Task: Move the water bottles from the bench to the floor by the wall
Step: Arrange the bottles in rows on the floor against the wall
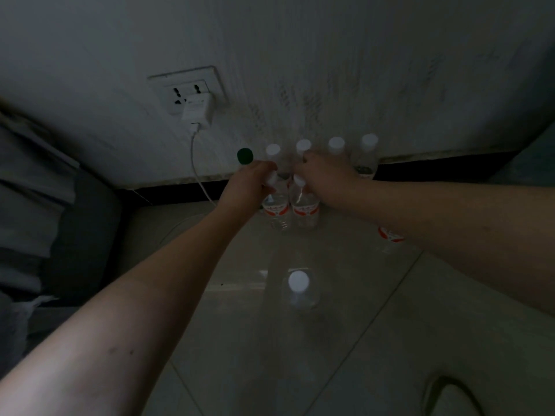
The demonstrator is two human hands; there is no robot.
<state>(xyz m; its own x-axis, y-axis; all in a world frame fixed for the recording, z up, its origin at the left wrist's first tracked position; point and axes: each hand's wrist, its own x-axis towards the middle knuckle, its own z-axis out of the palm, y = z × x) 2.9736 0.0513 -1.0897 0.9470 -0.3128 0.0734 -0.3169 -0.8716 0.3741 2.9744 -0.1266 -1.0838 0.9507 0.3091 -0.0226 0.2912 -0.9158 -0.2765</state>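
Several clear water bottles with white caps stand on the tiled floor by the white wall [330, 70]. My left hand [249, 184] is closed around the neck of a red-labelled bottle [274, 210]. My right hand [327, 178] grips the top of the red-labelled bottle [304, 210] beside it. Both bottles stand upright, at or just above the floor. Behind them a row of bottles [368, 154] lines the wall, with a green-capped one [244, 155] at its left end. One bottle [298, 288] stands alone nearer to me. Another red-labelled bottle [389, 235] is mostly hidden under my right forearm.
A wall socket [186, 88] holds a white charger [196, 111], and its cable [198, 172] hangs down to the floor left of the bottles. Dark grey furniture [60, 211] fills the left side. A dark curved object [450, 394] lies at the bottom right.
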